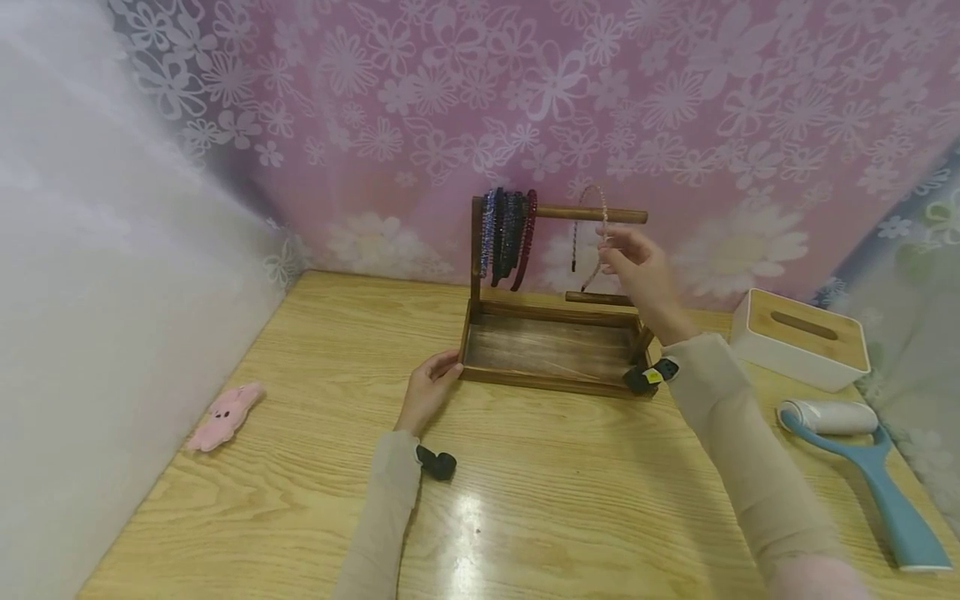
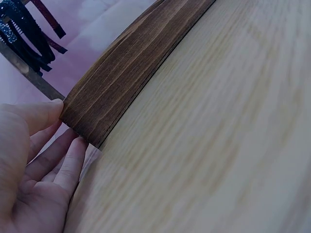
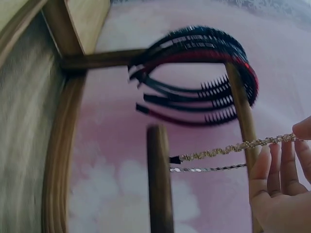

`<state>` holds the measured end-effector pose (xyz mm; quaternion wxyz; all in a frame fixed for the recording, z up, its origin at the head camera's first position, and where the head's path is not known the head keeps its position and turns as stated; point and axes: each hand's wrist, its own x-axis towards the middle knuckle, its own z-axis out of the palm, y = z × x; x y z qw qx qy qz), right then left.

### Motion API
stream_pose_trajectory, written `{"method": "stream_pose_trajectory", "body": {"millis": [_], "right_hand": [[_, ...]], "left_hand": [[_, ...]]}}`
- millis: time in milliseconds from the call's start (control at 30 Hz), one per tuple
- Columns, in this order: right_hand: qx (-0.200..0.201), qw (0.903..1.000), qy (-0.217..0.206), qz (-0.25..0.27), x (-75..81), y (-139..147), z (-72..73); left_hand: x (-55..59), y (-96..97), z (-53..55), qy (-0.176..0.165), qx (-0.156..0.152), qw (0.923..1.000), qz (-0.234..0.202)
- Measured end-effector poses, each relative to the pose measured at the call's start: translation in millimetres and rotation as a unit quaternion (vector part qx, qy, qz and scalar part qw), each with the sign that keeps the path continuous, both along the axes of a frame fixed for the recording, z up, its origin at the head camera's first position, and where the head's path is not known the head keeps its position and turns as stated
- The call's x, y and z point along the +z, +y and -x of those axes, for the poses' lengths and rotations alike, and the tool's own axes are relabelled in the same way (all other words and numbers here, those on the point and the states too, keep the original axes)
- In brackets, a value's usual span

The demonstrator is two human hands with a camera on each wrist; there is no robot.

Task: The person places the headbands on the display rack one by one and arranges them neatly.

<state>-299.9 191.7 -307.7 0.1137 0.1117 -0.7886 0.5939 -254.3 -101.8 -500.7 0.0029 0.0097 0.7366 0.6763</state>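
A brown wooden headband rack point(image 1: 555, 379) with a tray base stands on the table. At its left front corner, my left hand point(image 1: 431, 382) rests fairly straight fingers and thumb against the tray's end; the wrist view shows the thumb point(image 2: 46, 115) near the upper edge. My right hand point(image 1: 637, 271) pinches a thin beaded headband point(image 1: 604, 208) between thumb and fingers, by the rack's upper bar point(image 1: 558, 212). The headband arches over that bar, ends downward. Several dark and glittery headbands point(image 1: 506, 233) hang at the bar's left end, with a red headband point(image 1: 528, 242) outermost.
A shorter lower rod point(image 1: 596, 298) juts out below the upper bar. On the right are a white tissue box point(image 1: 798, 342) with a wooden lid and a blue-handled lint roller point(image 1: 870, 467). A pink plush toy point(image 1: 227, 417) lies at the table's left edge. Flowered cloth point(image 1: 450, 100) hangs behind.
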Motion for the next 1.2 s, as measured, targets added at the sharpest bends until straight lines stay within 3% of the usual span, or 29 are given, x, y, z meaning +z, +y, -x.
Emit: {"method": "stream_pose_trajectory", "body": {"millis": [267,533,900,1200], "right_hand": [[0.030,0.9987,-0.033,0.025,-9.0,-33.9,10.6],[0.023,0.9975,-0.056,0.038,-22.3,-54.0,12.9],[0.049,0.9954,-0.070,0.044,-33.4,-55.6,9.4],[0.069,0.9916,-0.102,0.040,-46.5,-44.6,-6.1]], "left_hand": [[-6.3,3.3,1.3,0.006,0.003,1.0000,-0.003],[-8.5,7.5,2.7,0.007,0.003,0.9999,-0.007],[-6.0,6.4,2.7,0.011,0.005,0.9999,-0.001],[-5.3,0.6,2.5,0.015,0.011,0.9998,-0.005]]}}
